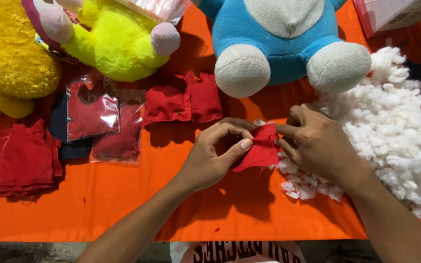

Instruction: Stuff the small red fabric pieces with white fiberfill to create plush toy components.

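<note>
While both hands pinch red cloth piece [261, 148], L hand [215, 153] & R hand [317, 143] grip tight; R fingertips hidden behind cloth.

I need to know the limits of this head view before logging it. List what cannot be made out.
- Blue plush toy: upper body cut off by the top edge.
- Yellow toy: cut off by the left edge.
- Red cloth piece: its inside is hidden by the left hand and right hand.
- Stuffing: partly hidden under the right hand.
</note>
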